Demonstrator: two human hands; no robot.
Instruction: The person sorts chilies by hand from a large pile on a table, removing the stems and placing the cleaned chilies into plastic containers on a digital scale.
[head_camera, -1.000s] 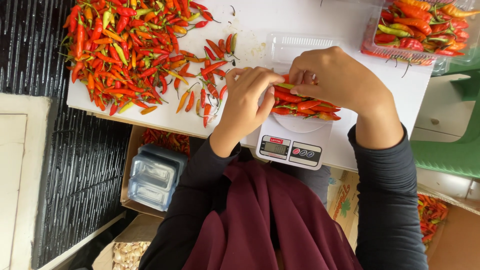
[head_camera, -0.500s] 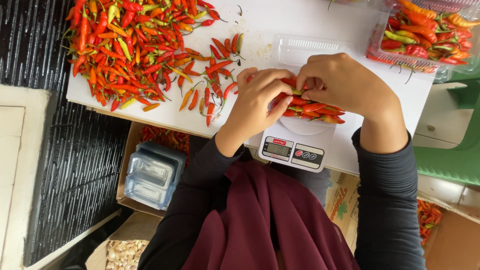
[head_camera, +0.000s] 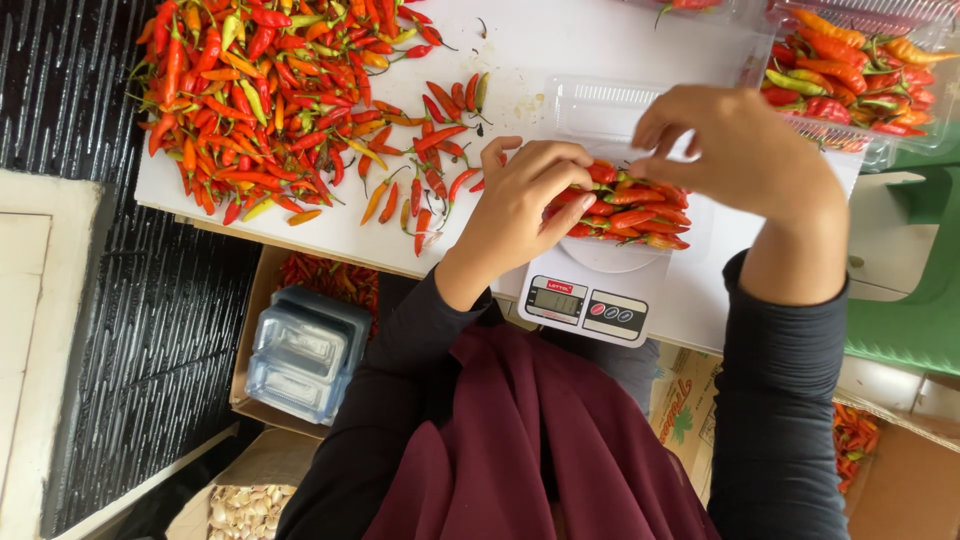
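Note:
A clear plastic tray full of red and orange chillies (head_camera: 630, 210) rests on a small white kitchen scale (head_camera: 590, 290) at the near edge of the white table (head_camera: 330, 235). My left hand (head_camera: 525, 195) presses its fingers on the tray's left end. Over the tray's right end hovers my right hand (head_camera: 735, 145), fingers curled at the tray's hinged clear lid (head_camera: 600, 105). Whether it pinches the lid or a chilli is hidden.
A big heap of loose chillies (head_camera: 260, 90) covers the table's left part. A filled clear box of chillies (head_camera: 850, 70) sits at the far right. Below the table stand stacked empty clear trays (head_camera: 305, 350) in a cardboard box, garlic (head_camera: 245, 505) and a green chair (head_camera: 915, 300).
The view has shifted a little. My left hand slid onto the tray's left end and my right hand rose slightly off the chillies toward the lid.

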